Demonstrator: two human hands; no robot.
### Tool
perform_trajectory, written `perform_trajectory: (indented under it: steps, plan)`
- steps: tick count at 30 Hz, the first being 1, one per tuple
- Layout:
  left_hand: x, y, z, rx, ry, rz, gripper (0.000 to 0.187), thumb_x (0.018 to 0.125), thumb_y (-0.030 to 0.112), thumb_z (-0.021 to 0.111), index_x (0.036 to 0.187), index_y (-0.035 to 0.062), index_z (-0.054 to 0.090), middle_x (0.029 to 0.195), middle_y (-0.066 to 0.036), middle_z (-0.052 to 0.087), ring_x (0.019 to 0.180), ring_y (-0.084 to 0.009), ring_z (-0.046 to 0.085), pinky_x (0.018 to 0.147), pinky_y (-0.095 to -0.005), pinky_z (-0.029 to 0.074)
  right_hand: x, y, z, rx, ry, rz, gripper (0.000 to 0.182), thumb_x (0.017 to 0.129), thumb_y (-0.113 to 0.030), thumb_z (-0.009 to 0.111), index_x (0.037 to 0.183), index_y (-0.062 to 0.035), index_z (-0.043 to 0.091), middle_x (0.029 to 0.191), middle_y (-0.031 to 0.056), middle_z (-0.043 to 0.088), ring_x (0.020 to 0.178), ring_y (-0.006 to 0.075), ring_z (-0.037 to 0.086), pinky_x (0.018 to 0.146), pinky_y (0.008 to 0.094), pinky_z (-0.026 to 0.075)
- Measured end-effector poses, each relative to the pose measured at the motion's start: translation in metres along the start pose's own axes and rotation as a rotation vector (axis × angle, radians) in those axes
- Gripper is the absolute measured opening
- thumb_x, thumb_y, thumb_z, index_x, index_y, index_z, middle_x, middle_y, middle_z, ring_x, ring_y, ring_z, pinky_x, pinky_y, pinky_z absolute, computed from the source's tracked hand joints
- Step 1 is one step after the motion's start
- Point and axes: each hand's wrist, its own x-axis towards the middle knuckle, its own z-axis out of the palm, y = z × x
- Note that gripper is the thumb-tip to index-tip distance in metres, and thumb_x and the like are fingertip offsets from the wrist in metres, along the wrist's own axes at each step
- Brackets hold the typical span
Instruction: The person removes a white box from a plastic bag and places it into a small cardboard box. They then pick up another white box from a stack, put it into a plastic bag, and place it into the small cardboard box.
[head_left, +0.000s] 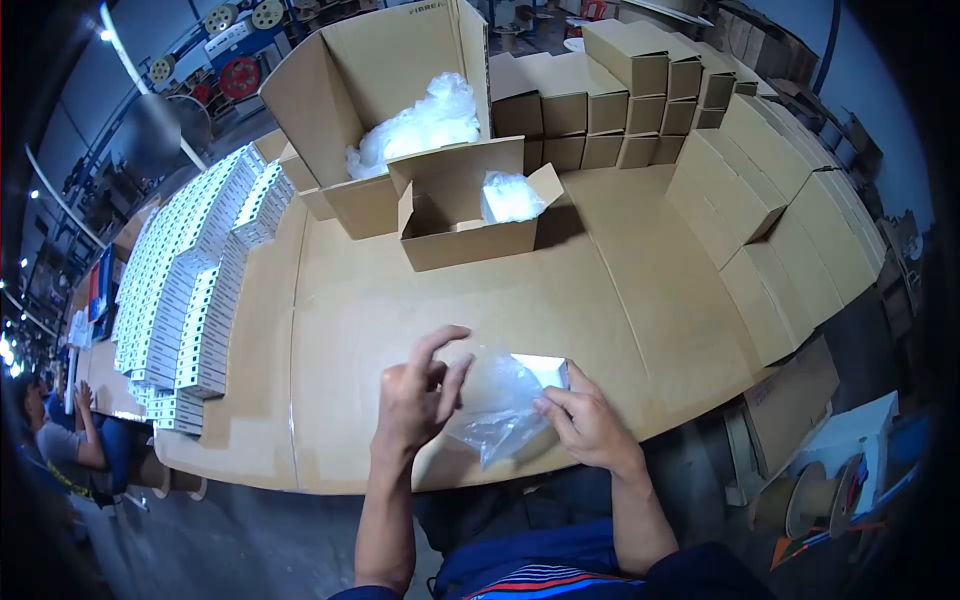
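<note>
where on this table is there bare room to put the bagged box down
Bare cardboard table lies between the hands and the small open carton, and right of it toward the brown box stacks. Crowded: white box rows on the left, big carton and stacks behind. Left hand and right hand hold the bagged box.

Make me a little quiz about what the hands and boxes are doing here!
1. True or false: both hands touch the clear plastic bag.
2. What pokes out of the bag by the right hand: A) white box B) red ball C) spoon?
3. What lies inside the small open carton?

Key: 1 true, the left hand pinches it too. 2 A. 3 a bagged white item.
</note>
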Motion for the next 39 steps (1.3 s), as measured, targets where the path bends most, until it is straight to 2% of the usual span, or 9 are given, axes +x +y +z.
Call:
perform_trajectory:
  steps: [4, 6, 11, 19, 21, 27, 30, 33, 39]
  plan:
    - [0.000, -0.022, 0.015, -0.487, 0.685, -0.003, 0.024, 0.102, 0.008, 0.058, 0.123, 0.0001, 0.051, 0.085, -0.007, 0.057, 0.072, -0.0119, 0.055, 0.069, -0.0256, 0.049, 0.001, 0.010, 0.011, 0.098, 0.142, -0.010, 0.026, 0.101, -0.015, 0.061, 0.084, 0.0030, 0.068, 0.100, 0.0210, 0.056, 0.083, 0.0323, 0.059, 0.075, 0.0402, 0.047]
    - [-0.014, -0.024, 0.025, -0.628, 0.547, -0.144, 0.033, 0.102, 0.013, 0.059, 0.129, 0.0012, 0.043, 0.109, -0.011, 0.051, 0.091, -0.0138, 0.053, 0.080, -0.0278, 0.048, 0.002, 0.005, 0.016, 0.095, 0.205, 0.062, 0.028, 0.103, -0.017, 0.059, 0.084, 0.0028, 0.068, 0.100, 0.0194, 0.057, 0.083, 0.0300, 0.059, 0.075, 0.0392, 0.047]
    - [-0.053, -0.003, 0.059, -0.756, 0.134, -0.490, 0.034, 0.094, -0.007, 0.061, 0.124, -0.0001, 0.047, 0.116, -0.011, 0.063, 0.099, -0.0149, 0.066, 0.075, -0.0273, 0.055, 0.004, 0.008, 0.031, 0.125, 0.290, 0.096, 0.035, 0.106, -0.022, 0.055, 0.087, 0.0033, 0.069, 0.099, 0.0178, 0.058, 0.083, 0.0274, 0.058, 0.075, 0.0377, 0.047]
    - [-0.054, -0.012, 0.048, -1.035, 0.139, -0.439, 0.049, 0.093, -0.004, 0.067, 0.137, -0.0021, 0.045, 0.115, -0.011, 0.068, 0.109, -0.0190, 0.066, 0.097, -0.0334, 0.052, -0.004, 0.011, 0.038, 0.101, 0.291, 0.098, 0.038, 0.107, -0.025, 0.052, 0.090, 0.0052, 0.069, 0.102, 0.0207, 0.058, 0.088, 0.0310, 0.059, 0.079, 0.0400, 0.047]
    - [-0.052, -0.011, 0.049, -0.831, 0.076, -0.461, 0.051, 0.090, -0.001, 0.074, 0.134, -0.0022, 0.048, 0.114, -0.011, 0.068, 0.107, -0.0185, 0.067, 0.095, -0.0331, 0.053, -0.008, 0.005, 0.039, 0.058, 0.223, 0.186, 0.032, 0.106, -0.021, 0.052, 0.099, 0.0048, 0.071, 0.116, 0.0196, 0.063, 0.108, 0.0308, 0.063, 0.093, 0.0373, 0.048]
    - [-0.060, -0.014, 0.055, -0.580, 0.056, -0.432, 0.045, 0.086, 0.007, 0.083, 0.121, -0.0019, 0.057, 0.103, -0.011, 0.072, 0.096, -0.0168, 0.070, 0.083, -0.0298, 0.057, -0.002, 0.014, 0.005, 0.087, 0.319, 0.139, 0.030, 0.104, -0.009, 0.046, 0.118, 0.0022, 0.070, 0.131, 0.0131, 0.062, 0.120, 0.0221, 0.059, 0.106, 0.0348, 0.045]
    - [-0.066, -0.017, 0.053, -0.503, -0.030, -0.434, 0.046, 0.085, 0.005, 0.084, 0.121, -0.0001, 0.055, 0.104, -0.010, 0.069, 0.097, -0.0165, 0.070, 0.085, -0.0305, 0.057, 0.018, -0.002, -0.011, 0.222, 0.638, -0.031, 0.031, 0.100, 0.004, 0.051, 0.129, 0.0020, 0.060, 0.119, 0.0170, 0.061, 0.105, 0.0232, 0.061, 0.095, 0.0316, 0.049]
    - [-0.070, -0.016, 0.058, -0.418, -0.028, -0.363, 0.053, 0.083, 0.007, 0.086, 0.124, 0.0010, 0.052, 0.103, -0.009, 0.068, 0.096, -0.0169, 0.070, 0.084, -0.0307, 0.057, 0.027, -0.007, -0.022, 0.194, 0.519, -0.337, 0.035, 0.099, 0.006, 0.055, 0.134, 0.0030, 0.053, 0.113, 0.0150, 0.060, 0.102, 0.0205, 0.060, 0.092, 0.0306, 0.050]
    - [-0.065, -0.008, 0.053, -0.377, -0.111, -0.385, 0.058, 0.082, 0.008, 0.086, 0.127, -0.0005, 0.051, 0.109, -0.011, 0.067, 0.101, -0.0162, 0.068, 0.086, -0.0315, 0.056, 0.046, -0.031, -0.032, -0.057, 0.116, -0.434, 0.022, 0.081, -0.007, 0.084, 0.099, -0.0061, 0.072, 0.121, 0.0186, 0.056, 0.093, 0.0285, 0.065, 0.078, 0.0350, 0.054]
